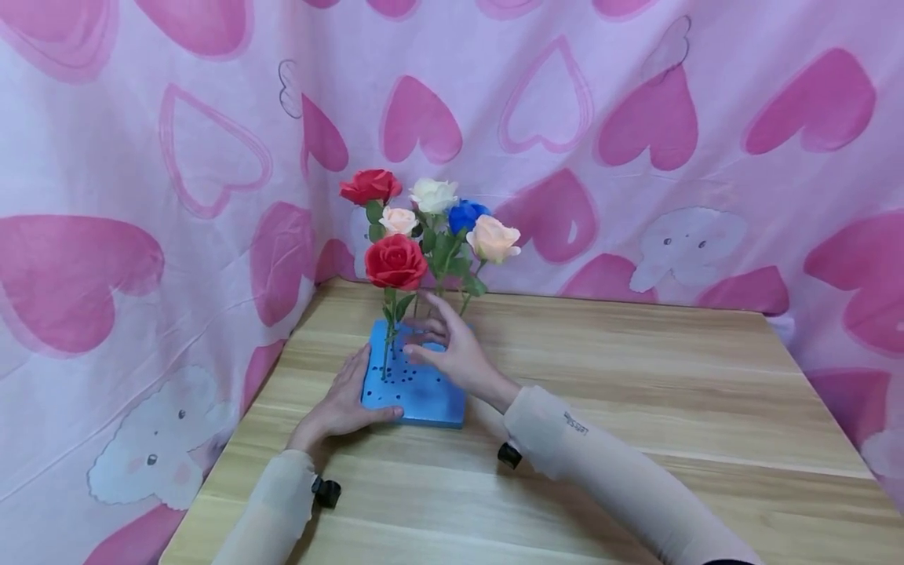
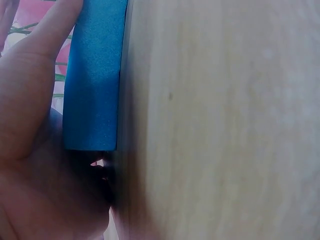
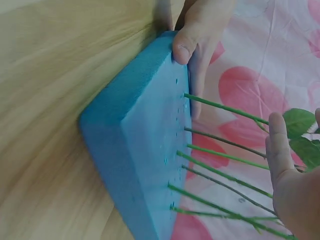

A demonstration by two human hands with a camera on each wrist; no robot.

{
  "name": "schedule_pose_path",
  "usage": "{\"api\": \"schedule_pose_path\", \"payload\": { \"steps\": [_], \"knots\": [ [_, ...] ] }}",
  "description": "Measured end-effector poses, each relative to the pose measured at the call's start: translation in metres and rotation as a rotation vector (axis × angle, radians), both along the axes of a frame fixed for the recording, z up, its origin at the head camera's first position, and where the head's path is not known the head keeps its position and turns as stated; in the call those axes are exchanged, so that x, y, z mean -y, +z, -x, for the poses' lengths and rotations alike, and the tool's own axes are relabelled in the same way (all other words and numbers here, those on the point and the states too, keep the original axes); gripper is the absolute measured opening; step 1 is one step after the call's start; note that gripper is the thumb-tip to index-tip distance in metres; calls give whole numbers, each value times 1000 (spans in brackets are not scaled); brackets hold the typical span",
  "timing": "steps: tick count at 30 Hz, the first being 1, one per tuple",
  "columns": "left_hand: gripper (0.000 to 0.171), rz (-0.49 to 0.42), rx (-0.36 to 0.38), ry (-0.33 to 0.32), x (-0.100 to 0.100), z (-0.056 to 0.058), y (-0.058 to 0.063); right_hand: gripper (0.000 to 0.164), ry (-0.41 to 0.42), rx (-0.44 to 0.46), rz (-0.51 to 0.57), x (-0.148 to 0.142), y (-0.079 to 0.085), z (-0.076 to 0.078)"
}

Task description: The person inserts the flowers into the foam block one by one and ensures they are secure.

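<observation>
A blue foam block with many small holes lies on the table. Stems of artificial roses stand in it: a red rose in front, another red rose behind, a white rose, a blue rose and two peach ones, the larger peach rose at right. My left hand holds the block's near left corner, thumb over the top edge, fingers along the side. Above the block, my right hand has its fingers spread beside the stems, and I see nothing gripped in it.
The wooden table extends to the right of the block. A pink heart-patterned curtain hangs behind and at the left, close to the table's edges. Green leaves hang near the right hand's fingers.
</observation>
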State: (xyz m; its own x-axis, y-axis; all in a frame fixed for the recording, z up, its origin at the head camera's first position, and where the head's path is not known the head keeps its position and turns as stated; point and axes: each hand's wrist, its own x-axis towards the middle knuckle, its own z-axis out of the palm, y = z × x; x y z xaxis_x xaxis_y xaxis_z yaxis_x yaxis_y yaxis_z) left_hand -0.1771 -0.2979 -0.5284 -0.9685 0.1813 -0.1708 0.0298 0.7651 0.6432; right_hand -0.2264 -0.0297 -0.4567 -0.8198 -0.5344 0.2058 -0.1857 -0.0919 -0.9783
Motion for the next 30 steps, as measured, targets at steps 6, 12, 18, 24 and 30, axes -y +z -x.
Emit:
{"api": "schedule_pose_path", "payload": {
  "steps": [6, 12, 18, 24, 30],
  "knots": [
    [143, 6, -13, -11, 0, 7, -2, 78, 29, 2, 31, -37, 3, -13],
    [143, 16, -8, -13, 8, 8, -6, 73, -13, -30, 39, -77, 7, -25],
    [143, 15, -13, -14, 14, 6, -8, 72, -95, -78, 15, -110, 11, -22],
    [144, 10, -43, -7, 21, 8, -9, 63, -161, -83, 50, -134, 6, -17],
    [145, -62, -59, 7, 34, -5, -20, 58, -244, -80, 36, -163, -10, -20]
  ]
}}
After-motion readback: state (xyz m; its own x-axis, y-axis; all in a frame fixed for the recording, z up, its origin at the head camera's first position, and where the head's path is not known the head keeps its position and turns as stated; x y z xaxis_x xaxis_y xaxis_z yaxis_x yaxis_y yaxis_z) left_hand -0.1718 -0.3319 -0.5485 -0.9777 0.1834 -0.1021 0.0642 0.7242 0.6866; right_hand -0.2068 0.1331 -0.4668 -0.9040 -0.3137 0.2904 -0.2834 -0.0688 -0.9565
